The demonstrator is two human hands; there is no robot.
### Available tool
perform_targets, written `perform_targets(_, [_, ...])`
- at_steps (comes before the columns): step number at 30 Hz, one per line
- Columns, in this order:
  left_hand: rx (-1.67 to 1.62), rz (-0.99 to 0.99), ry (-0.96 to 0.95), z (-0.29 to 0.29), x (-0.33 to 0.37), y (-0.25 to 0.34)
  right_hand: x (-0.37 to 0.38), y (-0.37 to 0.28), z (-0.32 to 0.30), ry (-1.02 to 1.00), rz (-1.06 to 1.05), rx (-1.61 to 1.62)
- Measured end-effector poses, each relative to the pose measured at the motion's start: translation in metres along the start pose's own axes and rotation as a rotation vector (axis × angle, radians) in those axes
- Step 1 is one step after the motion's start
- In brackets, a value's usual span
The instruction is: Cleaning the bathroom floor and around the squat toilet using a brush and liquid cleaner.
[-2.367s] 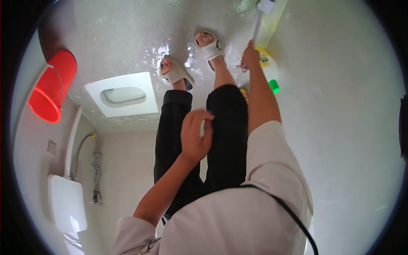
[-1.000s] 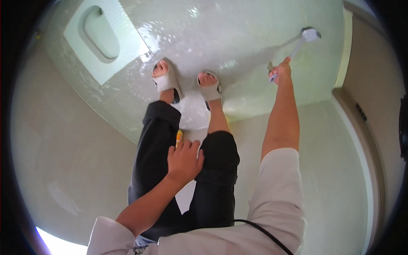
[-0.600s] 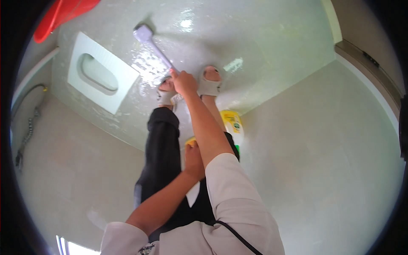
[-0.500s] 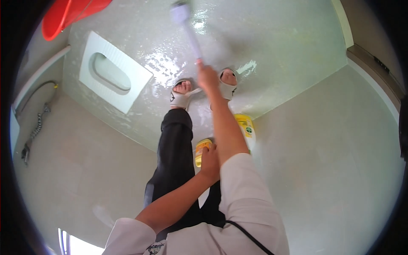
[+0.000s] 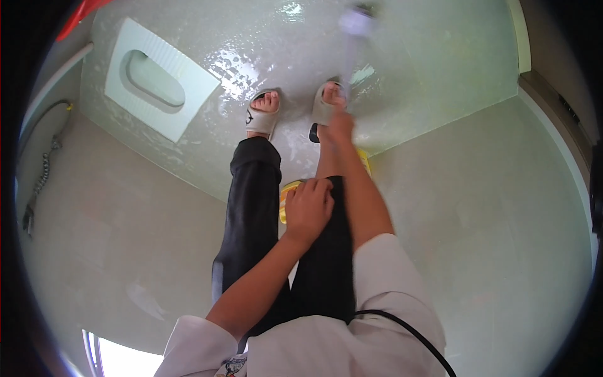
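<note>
My right hand (image 5: pixel 340 130) is closed around the handle of a long-handled scrub brush (image 5: pixel 357 24), beside my right foot. The brush's pale lilac head, smeared by motion, is on or just above the wet floor ahead; its dark edge faces away from me. My left hand (image 5: pixel 309 207) lies over my right knee, its fingers spread loosely and holding nothing. Partly hidden behind that hand is a yellow bottle (image 5: pixel 286 191). Another yellow container (image 5: pixel 365 162) shows just past my right forearm.
A white squat toilet (image 5: pixel 151 81) is set in the floor at the left. Part of a red bucket (image 5: pixel 78 17) shows at the far left. A metal hose (image 5: pixel 44 173) hangs on the left wall. My slide sandals (image 5: pixel 262 113) stand on the shiny wet floor (image 5: pixel 427 81).
The brush has swung to the right, and my right hand has shifted right with it. My left hand now rests on the right knee. The view has tilted, cutting off more of the bucket.
</note>
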State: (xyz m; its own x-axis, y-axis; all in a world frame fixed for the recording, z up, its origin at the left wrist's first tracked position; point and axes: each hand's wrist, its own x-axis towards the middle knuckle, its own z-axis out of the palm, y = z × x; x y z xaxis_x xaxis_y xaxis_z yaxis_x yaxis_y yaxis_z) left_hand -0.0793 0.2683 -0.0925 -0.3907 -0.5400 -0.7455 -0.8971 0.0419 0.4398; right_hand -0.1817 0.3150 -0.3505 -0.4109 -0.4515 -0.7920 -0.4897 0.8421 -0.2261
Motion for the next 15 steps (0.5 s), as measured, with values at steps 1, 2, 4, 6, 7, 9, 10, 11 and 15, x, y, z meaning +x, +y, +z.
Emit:
perform_targets(1, [-0.097,-0.015,-0.081,0.008,0.000,0.001,0.018,-0.021,0.001,-0.230,0.263,0.268])
perform_targets(2, [-0.077,-0.099,-0.072,0.001,-0.007,-0.026,-0.011,-0.098,-0.004,-0.236,0.153,0.253])
perform_targets(4, [-0.289,-0.171,-0.078,-0.002,0.016,-0.013,0.005,-0.128,-0.013,-0.182,0.062,0.187])
perform_targets(6, [-0.571,-0.205,-0.100,0.009,0.039,0.034,0.065,-0.030,-0.005,0.577,-0.147,-0.057])
perform_targets(7, [-0.506,-0.250,-0.076,0.006,0.029,0.012,0.042,-0.042,0.002,0.227,0.021,0.182])
perform_targets(9, [-0.460,-0.141,0.052,0.008,0.021,0.019,0.054,0.059,-0.040,-0.104,0.073,0.102])
perform_targets(10, [-0.272,-0.098,0.032,-0.002,0.008,-0.005,0.033,0.036,-0.044,-0.151,0.631,0.421])
perform_targets(11, [-0.326,-0.048,0.021,0.001,0.015,0.016,0.037,0.133,-0.061,0.087,0.188,-0.012])
perform_targets(15, [-0.165,-0.001,0.016,-0.032,0.028,0.020,0.009,0.166,-0.091,-0.173,1.025,0.857])
